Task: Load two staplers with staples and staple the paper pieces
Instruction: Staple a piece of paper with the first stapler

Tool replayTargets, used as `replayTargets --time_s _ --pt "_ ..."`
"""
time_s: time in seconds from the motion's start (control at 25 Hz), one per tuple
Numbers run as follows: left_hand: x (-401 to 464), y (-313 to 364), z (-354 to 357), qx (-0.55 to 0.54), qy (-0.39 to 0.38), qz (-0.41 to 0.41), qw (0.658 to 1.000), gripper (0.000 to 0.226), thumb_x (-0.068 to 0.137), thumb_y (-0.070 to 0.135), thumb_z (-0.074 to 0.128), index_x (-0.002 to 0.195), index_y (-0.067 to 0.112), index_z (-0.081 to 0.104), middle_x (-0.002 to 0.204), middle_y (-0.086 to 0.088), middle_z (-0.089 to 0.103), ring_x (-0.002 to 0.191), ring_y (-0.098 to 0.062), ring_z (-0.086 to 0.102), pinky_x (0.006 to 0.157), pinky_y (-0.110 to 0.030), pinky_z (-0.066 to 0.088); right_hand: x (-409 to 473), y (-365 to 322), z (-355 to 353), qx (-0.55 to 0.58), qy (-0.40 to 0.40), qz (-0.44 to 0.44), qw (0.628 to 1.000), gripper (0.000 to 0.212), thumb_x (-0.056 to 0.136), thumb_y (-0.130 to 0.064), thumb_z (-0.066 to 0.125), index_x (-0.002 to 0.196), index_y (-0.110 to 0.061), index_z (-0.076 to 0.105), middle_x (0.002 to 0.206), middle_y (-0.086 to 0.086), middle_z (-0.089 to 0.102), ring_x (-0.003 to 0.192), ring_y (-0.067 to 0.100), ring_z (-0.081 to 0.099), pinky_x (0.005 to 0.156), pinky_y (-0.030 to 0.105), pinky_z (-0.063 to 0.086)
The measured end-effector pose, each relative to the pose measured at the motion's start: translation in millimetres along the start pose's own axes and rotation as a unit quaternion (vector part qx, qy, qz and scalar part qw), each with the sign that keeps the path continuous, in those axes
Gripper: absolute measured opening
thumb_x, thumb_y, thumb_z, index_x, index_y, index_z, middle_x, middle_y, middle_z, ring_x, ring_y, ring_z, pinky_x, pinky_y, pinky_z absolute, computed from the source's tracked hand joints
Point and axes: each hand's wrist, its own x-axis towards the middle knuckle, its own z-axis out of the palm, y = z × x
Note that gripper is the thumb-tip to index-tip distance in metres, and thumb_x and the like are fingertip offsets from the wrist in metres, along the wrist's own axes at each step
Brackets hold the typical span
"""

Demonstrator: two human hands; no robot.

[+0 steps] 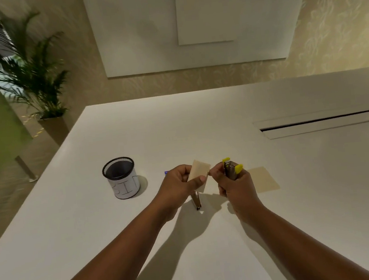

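Pinching a paper piece [199,171], the left hand [179,184] faced the right hand [236,185] gripping the yellow stapler [231,169]; stapling seemingly remained; another stapler [196,201] lay on the counter [200,124].

Two bare forearms are seen coming in from the near edge, no sleeves anywhere up to where the frame cuts them off. Nothing is worn on either wrist. The left hand [179,184] and right hand [234,184] are bare too, with short, unpainted nails.
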Motion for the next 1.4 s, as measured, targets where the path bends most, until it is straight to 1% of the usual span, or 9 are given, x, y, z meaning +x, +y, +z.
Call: replayTargets --time_s 0.2,0.4,0.48,0.56,0.76,0.88,1.04,1.2,1.4 --pt "-20 5 -24 -0.002 0.011 0.019 1.0 0.017 0.087 0.012 0.08 0.098 0.015 0.068 0.083 -0.003 0.076 0.079 -0.014 0.07 0.066 -0.022 0.053 -7 -10 32 -0.05 -0.061 -0.084 0.993 0.012 0.088 -0.011 0.079 0.083 -0.017 0.07 0.074 -0.008 0.071 0.063 0.003 0.061 0.06 0.012 0.048" --pt "-34 10 -37 0.048 0.026 0.041 0.998 0.029 0.087 0.014 0.08 0.11 0.021 0.064 0.103 -0.011 0.076 0.085 -0.019 0.07 0.075 -0.031 0.054 -7 -15 50 -0.058 -0.098 -0.07 0.991 0.012 0.091 -0.015 0.076 0.08 -0.014 0.071 0.073 0.019 0.068 0.066 0.019 0.061 0.066 0.03 0.051" --pt "-39 16 -42 0.098 0.015 0.093 0.991 0.049 0.086 0.018 0.081 0.125 0.032 0.055 0.117 -0.003 0.07 0.092 -0.016 0.072 0.079 -0.029 0.06 -4 -17 50 -0.057 -0.114 -0.053 0.99 0.012 0.089 -0.021 0.076 0.08 -0.016 0.071 0.071 0.021 0.066 0.064 0.02 0.059 0.064 0.03 0.049" --pt "-42 23 -50 0.214 0.013 0.157 0.964 0.047 0.086 0.032 0.078 0.125 0.044 0.054 0.122 0.014 0.064 0.096 -0.009 0.072 0.08 -0.027 0.061 -2 -19 48 -0.071 -0.133 -0.051 0.987 0.013 0.088 -0.024 0.076 0.078 -0.016 0.072 0.07 0.021 0.067 0.059 0.016 0.055 0.058 0.023 0.046" --pt "-46 33 -58 0.364 0.032 0.169 0.915 0.027 0.08 0.063 0.065 0.095 0.041 0.064 0.087 0.023 0.071 0.076 0.0 0.07 0.07 -0.029 0.058 -5 -18 47 -0.066 -0.148 -0.046 0.986 0.013 0.087 -0.024 0.075 0.076 -0.019 0.074 0.066 0.003 0.067 0.059 0.011 0.057 0.057 0.019 0.046" --pt "-43 37 -60 0.399 0.037 0.171 0.9 0.029 0.076 0.071 0.067 0.077 0.042 0.063 0.076 0.013 0.072 0.066 -0.005 0.069 0.063 -0.028 0.055 -6 -15 45 -0.101 -0.145 -0.067 0.982 0.014 0.089 -0.021 0.077 0.077 -0.016 0.072 0.067 0.013 0.066 0.06 0.016 0.056 0.059 0.026 0.047" --pt "-40 38 -61 0.332 0.039 0.15 0.93 0.016 0.08 0.038 0.086 0.076 0.031 0.072 0.075 0.006 0.078 0.071 -0.011 0.074 0.065 -0.029 0.058 -7 -16 43 -0.111 -0.145 -0.073 0.98 0.016 0.089 -0.019 0.078 0.076 -0.014 0.07 0.061 -0.002 0.065 0.057 0.014 0.057 0.057 0.023 0.048" --pt "-43 30 -59 0.165 0.032 0.114 0.979 0.015 0.077 0.012 0.089 0.078 0.013 0.074 0.08 0.0 0.08 0.082 -0.006 0.076 0.07 -0.02 0.055 -16 -16 44 -0.052 -0.169 -0.065 0.982 0.015 0.087 -0.019 0.073 0.073 -0.015 0.071 0.063 -0.011 0.068 0.059 0.011 0.057 0.06 0.018 0.049" --pt "-48 26 -55 0.03 0.048 0.135 0.989 0.023 0.079 0.0 0.084 0.085 0.02 0.072 0.084 -0.019 0.073 0.079 -0.02 0.071 0.076 -0.028 0.06 -16 -19 48 -0.004 -0.147 -0.042 0.988 0.028 0.081 -0.024 0.079 0.074 0.001 0.069 0.062 -0.001 0.065 0.059 0.016 0.057 0.06 0.022 0.05"
